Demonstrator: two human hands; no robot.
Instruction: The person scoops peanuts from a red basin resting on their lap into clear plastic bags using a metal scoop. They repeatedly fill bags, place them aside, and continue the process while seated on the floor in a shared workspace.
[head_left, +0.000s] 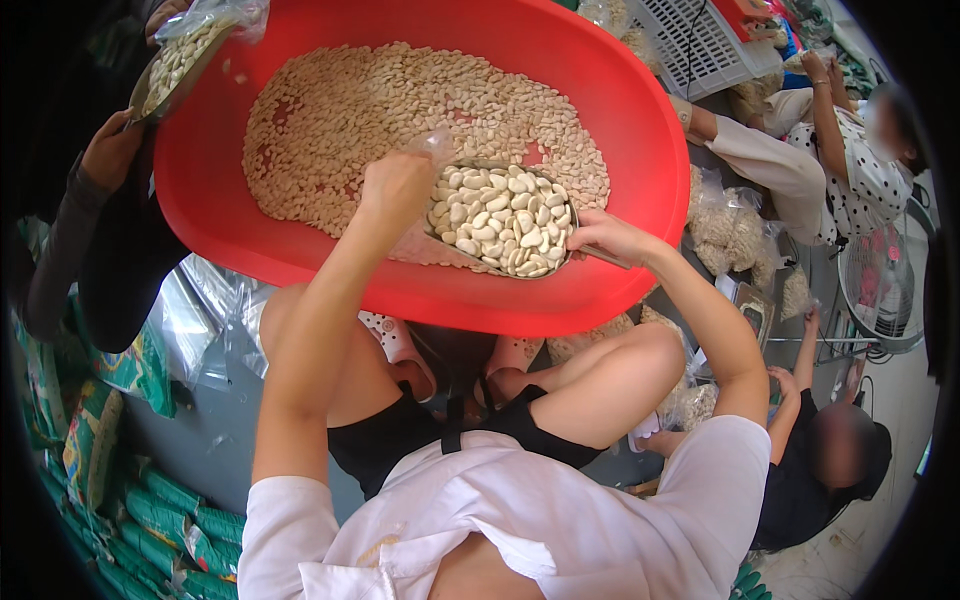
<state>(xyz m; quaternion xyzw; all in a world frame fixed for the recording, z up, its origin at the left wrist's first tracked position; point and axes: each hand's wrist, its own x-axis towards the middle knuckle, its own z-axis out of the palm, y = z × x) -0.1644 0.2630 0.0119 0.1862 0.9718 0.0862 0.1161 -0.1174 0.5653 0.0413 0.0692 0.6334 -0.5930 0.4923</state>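
My right hand (616, 237) grips the handle of a metal scoop (574, 251) heaped with large white beans (510, 217). A clear plastic bag (435, 142) is pinched at its edge in my left hand (397, 187). The bag hangs down by the scoop's open front end; how far the scoop reaches into it I cannot tell. Both hands are over a big red oval plastic tub (480, 304). A wide layer of pale beans (360, 112) covers much of its bottom, with red showing through in patches.
At the left, a co-worker's hand (112, 150) holds another bean-filled scoop (180, 67) at the tub's rim. Stacked green printed bags (157, 517) lie lower left. Filled clear bags (727, 225), a white plastic crate (675, 45) and a fan (885, 270) stand right, near two seated people.
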